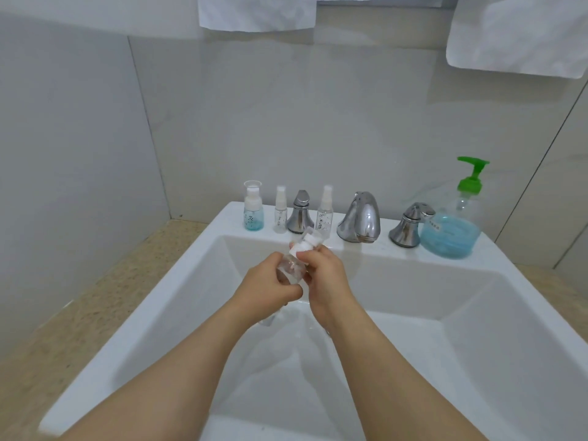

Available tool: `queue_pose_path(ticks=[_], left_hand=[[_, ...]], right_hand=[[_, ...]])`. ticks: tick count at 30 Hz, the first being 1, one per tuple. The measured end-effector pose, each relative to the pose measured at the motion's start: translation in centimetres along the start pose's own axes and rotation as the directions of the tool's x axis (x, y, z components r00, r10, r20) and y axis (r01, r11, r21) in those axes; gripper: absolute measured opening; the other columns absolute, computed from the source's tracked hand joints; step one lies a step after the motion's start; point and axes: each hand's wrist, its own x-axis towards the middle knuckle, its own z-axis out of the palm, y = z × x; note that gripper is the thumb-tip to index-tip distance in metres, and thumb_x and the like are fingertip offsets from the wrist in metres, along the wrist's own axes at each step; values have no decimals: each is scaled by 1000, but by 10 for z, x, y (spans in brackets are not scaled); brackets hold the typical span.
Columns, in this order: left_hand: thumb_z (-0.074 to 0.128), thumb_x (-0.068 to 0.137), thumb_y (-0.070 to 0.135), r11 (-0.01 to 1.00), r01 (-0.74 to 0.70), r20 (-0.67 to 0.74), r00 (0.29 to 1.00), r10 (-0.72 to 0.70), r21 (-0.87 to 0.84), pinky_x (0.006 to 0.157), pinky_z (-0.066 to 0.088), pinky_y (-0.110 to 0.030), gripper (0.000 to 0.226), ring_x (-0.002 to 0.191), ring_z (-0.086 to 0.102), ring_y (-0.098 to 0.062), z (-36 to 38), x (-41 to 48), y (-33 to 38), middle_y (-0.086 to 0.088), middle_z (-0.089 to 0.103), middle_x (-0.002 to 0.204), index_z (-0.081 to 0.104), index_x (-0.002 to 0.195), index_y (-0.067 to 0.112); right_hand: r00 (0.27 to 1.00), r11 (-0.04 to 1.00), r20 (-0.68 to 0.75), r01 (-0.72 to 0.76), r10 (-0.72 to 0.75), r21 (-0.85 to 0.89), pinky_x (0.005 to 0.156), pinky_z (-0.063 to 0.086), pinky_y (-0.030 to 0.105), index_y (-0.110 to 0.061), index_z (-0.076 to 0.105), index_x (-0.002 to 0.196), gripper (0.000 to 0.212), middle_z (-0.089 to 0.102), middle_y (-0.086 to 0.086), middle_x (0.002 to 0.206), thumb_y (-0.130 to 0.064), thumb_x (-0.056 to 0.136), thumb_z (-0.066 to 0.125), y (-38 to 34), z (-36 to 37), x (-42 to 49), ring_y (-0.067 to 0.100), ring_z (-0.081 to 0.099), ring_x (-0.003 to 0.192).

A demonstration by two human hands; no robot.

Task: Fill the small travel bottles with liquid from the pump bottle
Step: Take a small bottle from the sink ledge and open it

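Over the white sink [203,246], both hands meet on one small clear travel bottle [290,268], which is tilted with its top pointing up and away from the person. The left hand [270,283] grips the bottle's clear body, its fingers curled round the lower part from the left. The right hand [326,278] pinches the bottle's white top [304,245] between thumb and fingertips, the remaining fingers folded beside the bottle; whether the top is seated or loose cannot be told. Beyond the fingertips, on the sink's back ledge, stands a row of things. Straight past the right fingers is a clear spray bottle [325,211], and a chrome tap handle [300,213] is just left of it. Farther left of the fingers stand a second clear spray bottle [280,214] and a blue-tinted travel bottle [253,211] under a clear cap. To the right of the fingers, the chrome spout [361,218] comes first, then another tap handle [410,226]. Well apart from both hands, the pump bottle [450,238] stands at the right end of the ledge, with blue liquid in its lower part and a green pump head [471,173]. White towels [257,11] hang on the wall high above the hands, and a speckled beige counter [95,297] lies to the left of the sink.
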Motion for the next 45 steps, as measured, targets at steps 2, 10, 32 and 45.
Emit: queue_pose_path(ticks=[2, 10, 32, 45], left_hand=[[61, 68, 14, 997, -18, -6, 1000, 18, 80, 66, 45, -30, 24, 63, 54, -13, -1, 1, -2, 6, 56, 68, 46, 78, 29], [62, 69, 16, 990, -7, -13, 1000, 9, 144, 64, 43, -29, 26, 62, 51, -12, -5, 3, -3, 7, 53, 67, 41, 73, 30], [63, 68, 21, 963, 5, 60, 998, -22, 271, 67, 46, -32, 27, 65, 53, -14, -9, 1, -5, 9, 54, 68, 48, 91, 21], [63, 68, 21, 964, 6, 78, 997, -27, 267, 72, 50, -34, 24, 69, 56, -15, -8, 2, -6, 9, 56, 69, 48, 87, 25]], right_hand=[[1000, 999, -22, -19, 20, 41, 74, 46, 25, -18, 52, 99, 10, 55, 1, 85, -14, 90, 53, -1, 2, 2, 16, 55, 79], [997, 999, -69, 29, -27, 23, 97, 43, 35, -11, 48, 123, 35, 57, 9, 107, -8, 89, 53, -5, -4, 7, 22, 55, 96], [993, 951, 20, 116, -115, -286, 78, 44, 24, -37, 47, 103, 26, 50, -1, 90, -18, 90, 57, -5, -8, 2, 14, 51, 82], [986, 962, -66, 131, -150, -240, 67, 39, 20, -36, 49, 112, 39, 53, 5, 106, -9, 85, 58, -10, -10, 0, 14, 52, 87]])
